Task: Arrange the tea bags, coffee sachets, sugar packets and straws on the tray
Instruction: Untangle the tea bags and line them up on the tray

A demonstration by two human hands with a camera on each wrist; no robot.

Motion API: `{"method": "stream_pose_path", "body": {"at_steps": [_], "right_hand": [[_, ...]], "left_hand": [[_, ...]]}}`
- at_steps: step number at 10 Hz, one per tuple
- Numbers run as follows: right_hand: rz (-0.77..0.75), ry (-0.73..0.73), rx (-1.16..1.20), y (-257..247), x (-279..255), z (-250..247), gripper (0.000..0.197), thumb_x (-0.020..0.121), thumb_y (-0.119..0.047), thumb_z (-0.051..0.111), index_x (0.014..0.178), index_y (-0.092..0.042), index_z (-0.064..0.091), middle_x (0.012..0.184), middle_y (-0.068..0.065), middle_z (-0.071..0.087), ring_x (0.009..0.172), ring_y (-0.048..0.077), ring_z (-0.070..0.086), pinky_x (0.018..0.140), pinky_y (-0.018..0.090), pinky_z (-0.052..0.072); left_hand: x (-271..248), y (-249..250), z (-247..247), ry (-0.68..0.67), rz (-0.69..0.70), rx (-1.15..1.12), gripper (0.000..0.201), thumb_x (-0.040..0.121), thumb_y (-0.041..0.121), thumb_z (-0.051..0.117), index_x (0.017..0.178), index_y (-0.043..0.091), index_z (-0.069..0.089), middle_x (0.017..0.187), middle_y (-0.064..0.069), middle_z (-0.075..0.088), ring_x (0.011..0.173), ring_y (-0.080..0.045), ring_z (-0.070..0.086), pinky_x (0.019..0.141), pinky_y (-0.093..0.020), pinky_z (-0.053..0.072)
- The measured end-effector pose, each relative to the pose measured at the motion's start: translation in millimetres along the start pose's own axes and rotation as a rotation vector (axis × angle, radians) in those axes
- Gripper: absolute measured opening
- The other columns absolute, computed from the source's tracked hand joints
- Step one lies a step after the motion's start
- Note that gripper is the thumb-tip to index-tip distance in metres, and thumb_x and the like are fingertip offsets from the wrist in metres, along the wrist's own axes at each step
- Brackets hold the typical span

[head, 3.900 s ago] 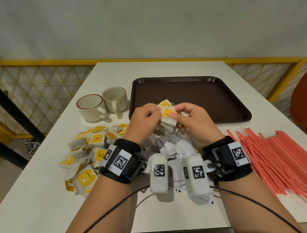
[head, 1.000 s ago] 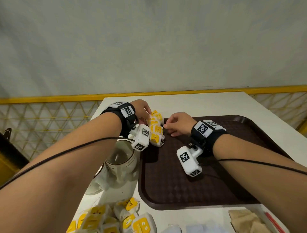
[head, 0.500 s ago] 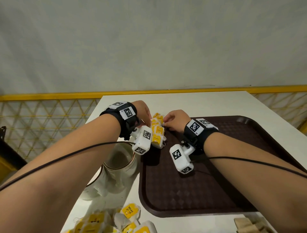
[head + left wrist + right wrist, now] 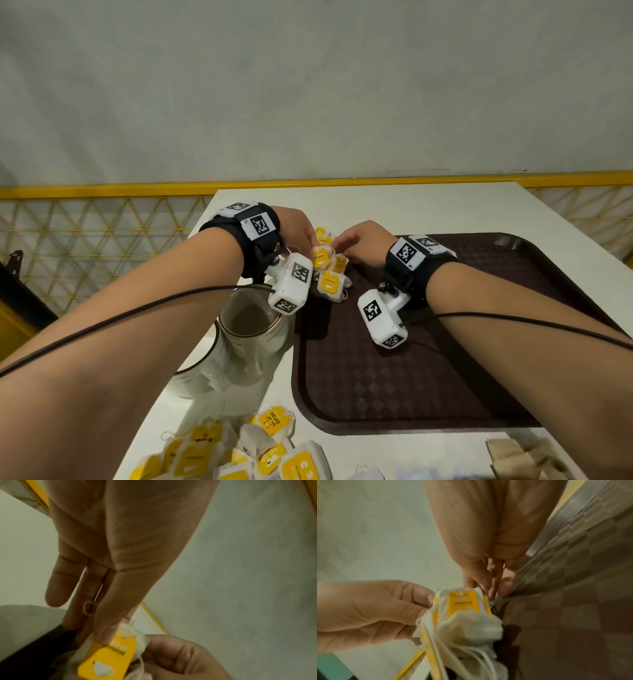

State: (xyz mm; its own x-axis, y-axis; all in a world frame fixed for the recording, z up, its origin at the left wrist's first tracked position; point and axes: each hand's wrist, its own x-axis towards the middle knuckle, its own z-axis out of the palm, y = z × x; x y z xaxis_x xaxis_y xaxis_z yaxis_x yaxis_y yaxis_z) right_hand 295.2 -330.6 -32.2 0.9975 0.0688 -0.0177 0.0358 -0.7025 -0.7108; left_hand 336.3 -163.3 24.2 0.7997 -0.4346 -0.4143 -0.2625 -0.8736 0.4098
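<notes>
A short stack of tea bags (image 4: 329, 281) with yellow tags stands in the far left corner of the brown tray (image 4: 376, 394). My left hand (image 4: 313, 245) pinches the stack from the left, and my right hand (image 4: 337, 245) holds its top from the right. In the left wrist view my left hand (image 4: 102, 628) has a fingertip on a yellow tag (image 4: 106, 661). In the right wrist view my right hand (image 4: 488, 588) touches the top of the tea bags (image 4: 467, 616) while curled fingers of the left hand (image 4: 385, 608) grip their side. No straws are in view.
Two white cups (image 4: 250, 329) stand just left of the tray, under my left forearm. A loose pile of tea bags (image 4: 239, 452) lies at the near edge. Brown sachets (image 4: 524, 459) lie at the bottom right. A yellow railing (image 4: 102, 192) runs behind the table.
Both hands carried the stack from above the loose pile to the tray's far left corner. Over the last second the right hand slid left against the stack.
</notes>
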Motion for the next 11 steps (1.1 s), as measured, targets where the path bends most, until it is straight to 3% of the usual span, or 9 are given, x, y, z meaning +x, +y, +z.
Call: {"method": "stream_pose_path", "body": {"at_steps": [1, 2, 3, 4, 5, 7, 9, 10, 11], "right_hand": [[-0.002, -0.037, -0.034, -1.0, -1.1, -0.5, 0.040, 0.082, 0.014, 0.051, 0.110, -0.006, 0.072, 0.107, 0.013, 0.071, 0.093, 0.017, 0.064, 0.066, 0.007, 0.047], [0.006, -0.044, -0.044, 0.3, -0.1, -1.4, 0.045, 0.082, 0.016, 0.046, 0.109, -0.008, 0.072, 0.107, 0.014, 0.071, 0.099, 0.022, 0.066, 0.078, 0.022, 0.051], [0.033, -0.019, 0.014, 2.1, 1.8, -2.8, 0.039, 0.084, 0.014, 0.049, 0.108, -0.006, 0.072, 0.107, 0.014, 0.071, 0.095, 0.023, 0.066, 0.074, 0.020, 0.051], [0.057, -0.009, 0.076, 2.4, 4.0, -2.0, 0.042, 0.086, 0.015, 0.045, 0.109, -0.007, 0.072, 0.106, 0.015, 0.071, 0.099, 0.027, 0.068, 0.071, 0.018, 0.052], [0.045, -0.043, 0.084, 1.2, 4.5, -1.9, 0.048, 0.084, 0.018, 0.040, 0.108, -0.008, 0.073, 0.106, 0.013, 0.072, 0.099, 0.022, 0.068, 0.069, 0.017, 0.052], [-0.008, -0.086, 0.001, 2.1, 0.0, -5.2, 0.047, 0.081, 0.020, 0.045, 0.108, -0.006, 0.073, 0.112, 0.010, 0.070, 0.094, 0.012, 0.063, 0.065, 0.005, 0.047], [-0.015, -0.088, -0.010, 6.4, -2.3, -3.1, 0.039, 0.085, 0.012, 0.050, 0.106, -0.010, 0.074, 0.109, 0.007, 0.072, 0.103, 0.018, 0.065, 0.087, 0.019, 0.048], [0.005, -0.090, 0.006, 8.1, -2.3, -4.8, 0.036, 0.087, 0.010, 0.051, 0.104, -0.011, 0.075, 0.108, 0.006, 0.072, 0.103, 0.019, 0.065, 0.094, 0.030, 0.052], [0.006, -0.103, 0.017, 5.9, -3.7, -6.9, 0.036, 0.087, 0.011, 0.049, 0.104, -0.007, 0.075, 0.109, 0.008, 0.071, 0.101, 0.021, 0.065, 0.093, 0.033, 0.053]], "left_hand": [[-1.6, 3.2, -1.0, -0.022, -0.007, 0.060, 0.012, 0.088, 0.021, 0.067, 0.100, 0.017, 0.068, 0.085, 0.003, 0.067, 0.086, -0.016, 0.061, 0.063, -0.019, 0.046], [-2.4, 2.1, -6.7, 0.005, -0.032, 0.067, 0.015, 0.086, 0.016, 0.069, 0.101, 0.015, 0.068, 0.088, 0.001, 0.067, 0.093, -0.019, 0.065, 0.069, -0.021, 0.050], [3.0, -2.6, -14.8, 0.112, -0.087, -0.026, 0.022, 0.089, 0.011, 0.064, 0.109, 0.005, 0.068, 0.093, -0.005, 0.068, 0.088, -0.021, 0.063, 0.070, -0.026, 0.050], [12.1, -3.1, -15.1, 0.148, -0.133, -0.071, 0.027, 0.092, 0.008, 0.058, 0.115, -0.004, 0.064, 0.110, -0.015, 0.068, 0.095, -0.025, 0.062, 0.087, -0.036, 0.050], [21.5, 0.3, -8.1, 0.135, -0.140, -0.026, 0.029, 0.089, 0.017, 0.065, 0.113, 0.000, 0.067, 0.114, -0.013, 0.069, 0.104, -0.027, 0.066, 0.092, -0.037, 0.051], [38.3, 9.2, 3.0, 0.178, -0.135, 0.062, 0.032, 0.090, 0.014, 0.061, 0.119, 0.000, 0.063, 0.109, -0.013, 0.067, 0.083, -0.022, 0.058, 0.077, -0.028, 0.048], [38.6, 11.1, -0.2, 0.184, -0.082, 0.067, 0.030, 0.092, 0.016, 0.060, 0.118, 0.000, 0.059, 0.118, -0.015, 0.065, 0.091, -0.021, 0.061, 0.073, -0.028, 0.049], [37.0, 9.9, -6.4, 0.151, -0.027, 0.056, 0.017, 0.095, 0.017, 0.058, 0.108, 0.007, 0.059, 0.114, -0.010, 0.067, 0.083, -0.014, 0.062, 0.056, -0.019, 0.044], [39.4, 6.6, -10.7, 0.069, -0.032, 0.107, 0.024, 0.095, 0.015, 0.057, 0.114, 0.001, 0.060, 0.115, -0.010, 0.067, 0.090, -0.017, 0.061, 0.071, -0.024, 0.049]]}}
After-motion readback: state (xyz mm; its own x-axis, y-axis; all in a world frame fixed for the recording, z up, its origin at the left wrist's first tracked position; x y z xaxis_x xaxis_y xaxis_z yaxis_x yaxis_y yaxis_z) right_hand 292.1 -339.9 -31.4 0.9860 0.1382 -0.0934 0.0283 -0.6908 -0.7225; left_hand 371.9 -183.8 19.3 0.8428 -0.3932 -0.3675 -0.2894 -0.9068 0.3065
